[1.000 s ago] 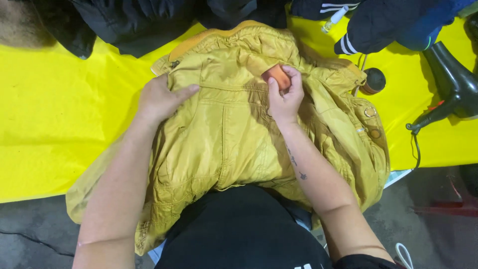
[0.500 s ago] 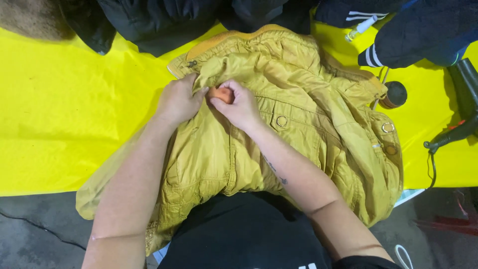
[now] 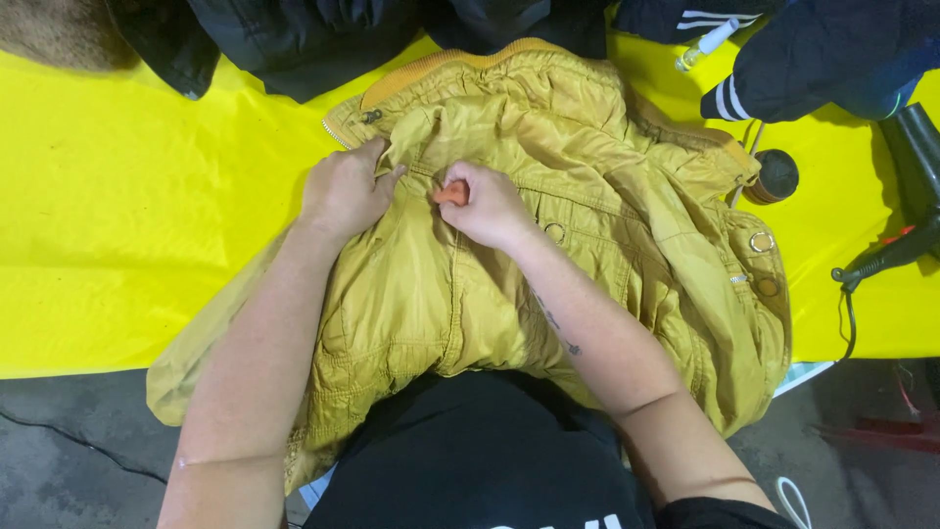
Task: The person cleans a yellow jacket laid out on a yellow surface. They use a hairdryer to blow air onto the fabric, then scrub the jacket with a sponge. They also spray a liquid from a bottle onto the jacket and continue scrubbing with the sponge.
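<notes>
A small orange object point(image 3: 451, 192) is gripped in the closed right hand point(image 3: 493, 206) against the mustard quilted jacket point(image 3: 548, 264) spread on the yellow table cover point(image 3: 117, 225), while a fold of it is pinched by the left hand point(image 3: 345, 188).

Light: bright, even, from overhead.
Shadows: soft, short ones under the left hand point(image 3: 343, 191) and right hand point(image 3: 490, 206) on the mustard jacket point(image 3: 607, 225).
Glare: mild sheen on the yellow table cover point(image 3: 117, 225) left of the hands.
Focus: hands sharp; slight softness toward the frame's edges.
</notes>
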